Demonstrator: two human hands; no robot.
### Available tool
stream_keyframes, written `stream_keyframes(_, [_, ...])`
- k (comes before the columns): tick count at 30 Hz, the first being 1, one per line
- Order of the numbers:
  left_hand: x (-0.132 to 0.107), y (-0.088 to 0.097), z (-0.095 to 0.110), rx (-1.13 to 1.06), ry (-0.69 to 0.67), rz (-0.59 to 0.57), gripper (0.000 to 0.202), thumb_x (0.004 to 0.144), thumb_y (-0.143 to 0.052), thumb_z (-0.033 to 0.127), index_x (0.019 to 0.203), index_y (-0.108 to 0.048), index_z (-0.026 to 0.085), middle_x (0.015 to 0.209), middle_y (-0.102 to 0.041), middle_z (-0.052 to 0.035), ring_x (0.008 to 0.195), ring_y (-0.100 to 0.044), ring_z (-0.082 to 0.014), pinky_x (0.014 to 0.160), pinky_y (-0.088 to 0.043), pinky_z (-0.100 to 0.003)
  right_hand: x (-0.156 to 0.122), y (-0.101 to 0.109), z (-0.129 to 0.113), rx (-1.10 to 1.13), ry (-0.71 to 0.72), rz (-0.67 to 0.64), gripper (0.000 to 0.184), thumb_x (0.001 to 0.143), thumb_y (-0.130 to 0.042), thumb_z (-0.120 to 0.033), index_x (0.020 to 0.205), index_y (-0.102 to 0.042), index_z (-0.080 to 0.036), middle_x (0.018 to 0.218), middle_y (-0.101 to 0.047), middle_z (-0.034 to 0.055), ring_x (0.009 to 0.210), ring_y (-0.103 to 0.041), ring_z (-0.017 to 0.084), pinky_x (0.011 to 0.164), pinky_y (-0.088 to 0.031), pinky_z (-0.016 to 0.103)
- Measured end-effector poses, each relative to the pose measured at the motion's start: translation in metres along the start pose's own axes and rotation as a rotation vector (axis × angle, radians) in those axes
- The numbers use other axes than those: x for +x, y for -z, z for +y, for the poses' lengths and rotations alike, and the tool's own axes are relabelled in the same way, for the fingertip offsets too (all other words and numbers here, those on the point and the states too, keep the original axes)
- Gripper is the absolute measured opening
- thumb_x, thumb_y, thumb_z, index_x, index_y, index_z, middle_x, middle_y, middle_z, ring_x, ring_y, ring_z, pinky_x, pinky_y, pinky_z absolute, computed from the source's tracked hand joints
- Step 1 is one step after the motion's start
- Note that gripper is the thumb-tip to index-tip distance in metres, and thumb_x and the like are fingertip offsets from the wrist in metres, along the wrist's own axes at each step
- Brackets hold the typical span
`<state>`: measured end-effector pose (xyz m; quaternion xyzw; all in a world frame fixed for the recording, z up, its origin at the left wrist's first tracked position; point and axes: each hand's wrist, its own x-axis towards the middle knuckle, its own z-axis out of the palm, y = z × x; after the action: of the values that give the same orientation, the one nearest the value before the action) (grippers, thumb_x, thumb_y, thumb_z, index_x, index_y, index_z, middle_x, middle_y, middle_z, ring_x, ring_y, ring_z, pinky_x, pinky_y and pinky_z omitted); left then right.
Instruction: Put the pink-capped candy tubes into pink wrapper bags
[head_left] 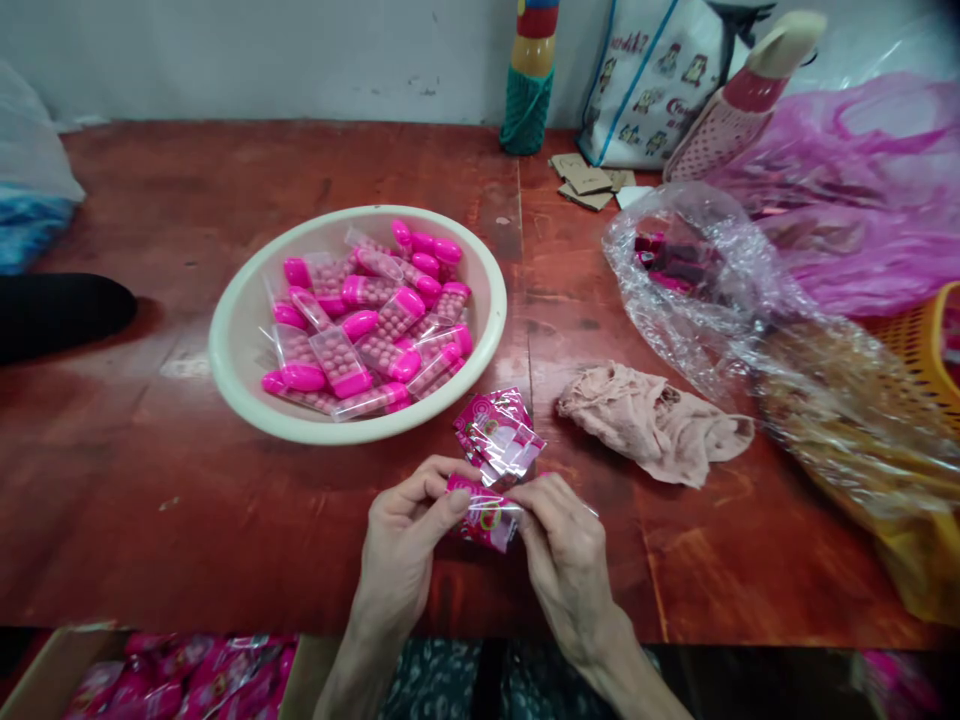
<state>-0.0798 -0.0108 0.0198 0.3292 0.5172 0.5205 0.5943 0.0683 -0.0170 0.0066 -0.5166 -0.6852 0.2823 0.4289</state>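
Between left hand (409, 525) and right hand (567, 535), a pink wrapper (487, 520) is pinched.

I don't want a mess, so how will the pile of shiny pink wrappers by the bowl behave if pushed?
The shiny pink wrappers will probably slide over one another, being glossy and loosely overlapped. They look thin, so likely light and bendy. Lying fairly flat, they seem unlikely to roll.

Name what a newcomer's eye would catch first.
Likely the cream basin left of centre on the red-brown wooden table, heaped with clear, pink-capped containers of pink balls. Next, the shiny magenta packet held in the left hand and right hand near the table's front edge, in front of a pile of similar packets.
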Motion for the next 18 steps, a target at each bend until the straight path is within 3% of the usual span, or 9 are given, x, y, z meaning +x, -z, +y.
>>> stream_keyframes(5, [-0.004,-0.002,-0.012,0.052,-0.091,0.142,0.020,0.074,-0.065,0.015,0.054,-0.061,0.016,0.069,-0.059,-0.0001,0.065,-0.051,-0.0120,0.060,-0.039,-0.022,-0.005,-0.003,0.008,-0.072,0.028,0.029,0.026,0.087,-0.040,-0.001,0.098,-0.058,-0.016,0.075,-0.059,0.0052,0.069,-0.052,0.017,0.063,-0.044,0.032])
stream_keyframes(10, [-0.004,-0.009,-0.016,-0.092,-0.024,0.317,0.017,0.069,-0.069,0.018,0.054,-0.062,0.016,0.065,-0.058,0.0009,0.061,-0.049,-0.0109,0.058,-0.040,-0.021,-0.005,0.001,0.003,0.026,-0.231,0.116,0.026,0.090,-0.038,-0.008,0.104,-0.057,-0.018,0.081,-0.059,0.0053,0.074,-0.056,0.017,0.067,-0.046,0.032])
stream_keyframes(13, [-0.001,-0.012,-0.013,-0.172,-0.017,0.414,0.014,0.066,-0.072,0.019,0.055,-0.063,0.016,0.063,-0.058,0.0027,0.061,-0.049,-0.0095,0.060,-0.042,-0.019,-0.005,0.001,-0.004,0.158,-0.311,0.143,0.014,0.088,-0.048,-0.015,0.094,-0.060,-0.021,0.087,-0.059,0.0045,0.083,-0.057,0.018,0.074,-0.046,0.032])
stream_keyframes(15, [0.000,-0.015,-0.011,-0.186,0.001,0.415,0.014,0.065,-0.073,0.019,0.055,-0.063,0.015,0.063,-0.058,0.0028,0.061,-0.050,-0.0092,0.060,-0.043,-0.018,-0.004,-0.002,-0.009,0.203,-0.296,0.112,0.007,0.081,-0.059,-0.018,0.087,-0.061,-0.022,0.092,-0.058,0.0043,0.089,-0.056,0.019,0.078,-0.045,0.033])
stream_keyframes(18, [0.000,-0.018,-0.008,-0.203,0.054,0.381,0.016,0.064,-0.074,0.021,0.054,-0.063,0.014,0.063,-0.059,0.0017,0.061,-0.052,-0.0097,0.060,-0.045,-0.019,-0.003,-0.009,-0.013,0.235,-0.312,0.087,0.013,0.073,-0.068,-0.016,0.084,-0.063,-0.021,0.096,-0.057,0.0038,0.091,-0.055,0.019,0.079,-0.045,0.032])
